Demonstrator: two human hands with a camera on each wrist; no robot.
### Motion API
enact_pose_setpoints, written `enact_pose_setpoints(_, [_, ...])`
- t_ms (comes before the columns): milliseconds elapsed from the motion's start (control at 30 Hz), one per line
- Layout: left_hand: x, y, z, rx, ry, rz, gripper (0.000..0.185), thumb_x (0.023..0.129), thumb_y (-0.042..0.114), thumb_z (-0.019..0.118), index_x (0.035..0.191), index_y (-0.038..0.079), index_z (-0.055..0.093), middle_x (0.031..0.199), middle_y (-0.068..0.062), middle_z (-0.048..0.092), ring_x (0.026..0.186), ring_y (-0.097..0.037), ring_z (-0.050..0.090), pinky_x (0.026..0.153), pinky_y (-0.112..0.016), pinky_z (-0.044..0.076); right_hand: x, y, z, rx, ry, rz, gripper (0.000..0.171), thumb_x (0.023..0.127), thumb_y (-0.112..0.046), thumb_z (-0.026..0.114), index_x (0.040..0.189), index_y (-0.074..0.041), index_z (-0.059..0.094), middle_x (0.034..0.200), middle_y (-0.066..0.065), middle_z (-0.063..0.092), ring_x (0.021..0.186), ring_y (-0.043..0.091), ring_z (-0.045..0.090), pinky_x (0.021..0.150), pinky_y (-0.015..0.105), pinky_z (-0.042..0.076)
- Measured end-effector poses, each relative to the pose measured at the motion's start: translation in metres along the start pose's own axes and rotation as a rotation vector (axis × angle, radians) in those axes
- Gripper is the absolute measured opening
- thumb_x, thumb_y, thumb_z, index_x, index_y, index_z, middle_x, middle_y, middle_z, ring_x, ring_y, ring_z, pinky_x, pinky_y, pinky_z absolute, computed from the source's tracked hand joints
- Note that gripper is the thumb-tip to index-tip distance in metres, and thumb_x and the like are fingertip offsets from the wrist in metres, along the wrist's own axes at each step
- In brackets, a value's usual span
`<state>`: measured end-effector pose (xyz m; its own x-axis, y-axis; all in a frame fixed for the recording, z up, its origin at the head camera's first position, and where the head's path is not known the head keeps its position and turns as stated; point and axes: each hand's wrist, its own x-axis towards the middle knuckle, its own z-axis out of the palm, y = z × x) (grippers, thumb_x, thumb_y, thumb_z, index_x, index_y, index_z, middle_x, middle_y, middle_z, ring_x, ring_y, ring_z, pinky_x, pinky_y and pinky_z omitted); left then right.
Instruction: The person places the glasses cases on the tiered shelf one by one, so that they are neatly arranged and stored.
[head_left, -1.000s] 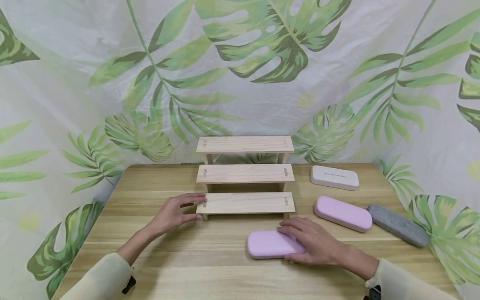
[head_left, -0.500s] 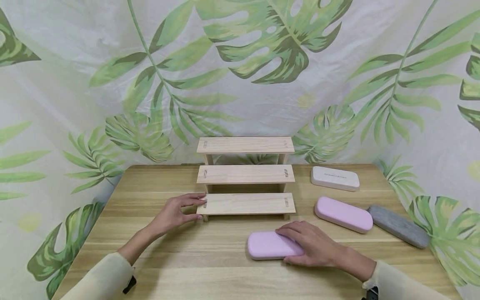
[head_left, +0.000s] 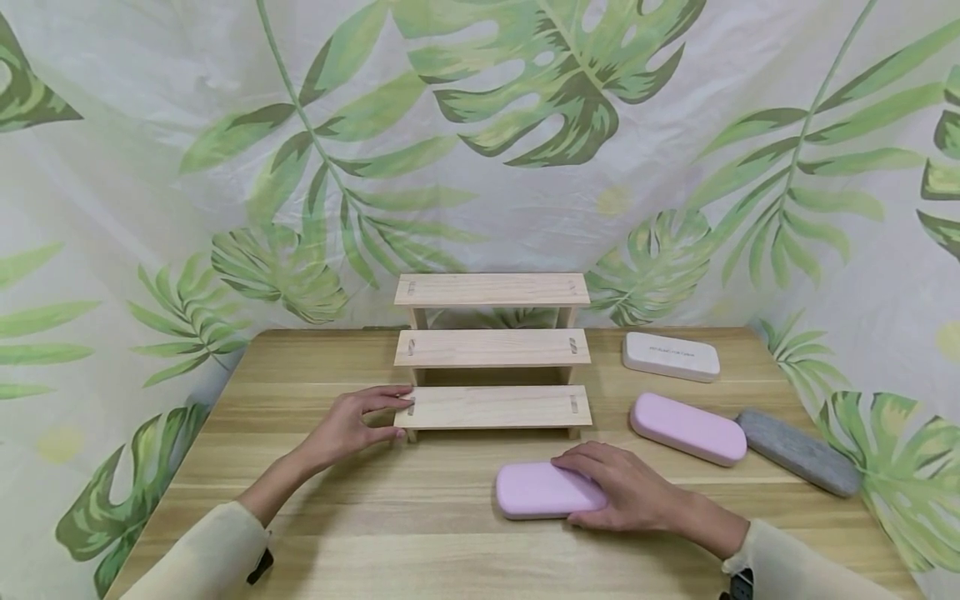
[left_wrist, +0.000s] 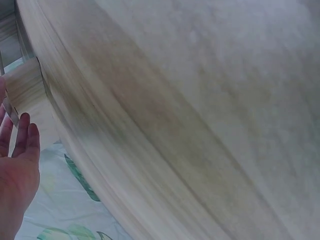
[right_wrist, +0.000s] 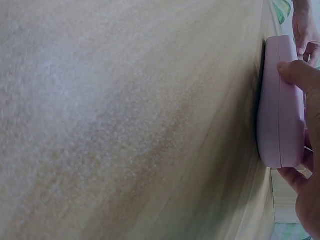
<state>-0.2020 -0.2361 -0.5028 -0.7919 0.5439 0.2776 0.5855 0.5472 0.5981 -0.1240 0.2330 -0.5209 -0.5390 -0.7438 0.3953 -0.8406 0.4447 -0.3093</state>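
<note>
Your right hand (head_left: 626,493) hides the right end of the rounded pink glasses case (head_left: 543,490), fingers curled round it (wrist views blur); case sits at six o'clock from the three-tier wooden stand (head_left: 492,407), whose left end your left hand (head_left: 351,425) pinches.

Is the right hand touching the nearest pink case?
Touching. In the head view the right hand lies over the right end of the nearest pink case; the right wrist view shows the thumb and fingers curled against its edges.

The right hand (head_left: 626,493) covers the near pink case's (head_left: 536,490) right end; print on the white case (head_left: 670,356) is too small to read.
</note>
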Motion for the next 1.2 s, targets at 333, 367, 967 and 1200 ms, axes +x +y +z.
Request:
enact_pose_setpoints(333, [0.0,-0.003,0.001,-0.004,0.008,0.005,0.049,0.082,0.01,0.092,0.128,0.01,0.077,0.144,-0.003,0.068,0.133,-0.031,0.064,0.109,-0.037,0.054,0.002,0.001,0.0,0.044,0.006,-0.014,0.076,0.081,-0.044,0.093,0.141,-0.007,0.064,0.132,0.002,0.068,0.116,0.018,0.068,0.094,0.033,0.061])
enact_pose_setpoints(367, [0.0,-0.003,0.001,-0.007,0.007,0.005,0.049,0.082,0.01,0.092,0.128,0.009,0.077,0.144,-0.004,0.068,0.133,-0.031,0.064,0.109,-0.039,0.054,0.002,0.001,0.001,0.046,0.006,-0.011,0.076,0.081,-0.044,0.092,0.14,-0.008,0.064,0.132,0.002,0.068,0.116,0.018,0.068,0.093,0.032,0.061])
enact_pose_setpoints(967, [-0.002,0.0,0.001,-0.017,0.012,0.001,0.049,0.08,0.008,0.093,0.127,0.01,0.078,0.143,-0.003,0.068,0.133,-0.03,0.064,0.107,-0.051,0.054,0.009,0.001,-0.002,0.041,0.024,-0.019,0.07,0.083,-0.046,0.088,0.139,-0.009,0.067,0.13,0.002,0.07,0.112,0.018,0.07,0.09,0.033,0.061])
enact_pose_setpoints(1200, [-0.002,-0.001,0.0,-0.009,0.006,-0.002,0.048,0.082,0.011,0.092,0.128,0.013,0.078,0.144,-0.002,0.068,0.134,-0.028,0.064,0.111,-0.033,0.052,0.013,0.0,-0.004,0.043,0.036,-0.026,0.069,0.083,-0.047,0.088,0.138,-0.01,0.067,0.128,0.002,0.071,0.11,0.016,0.07,0.087,0.031,0.061])
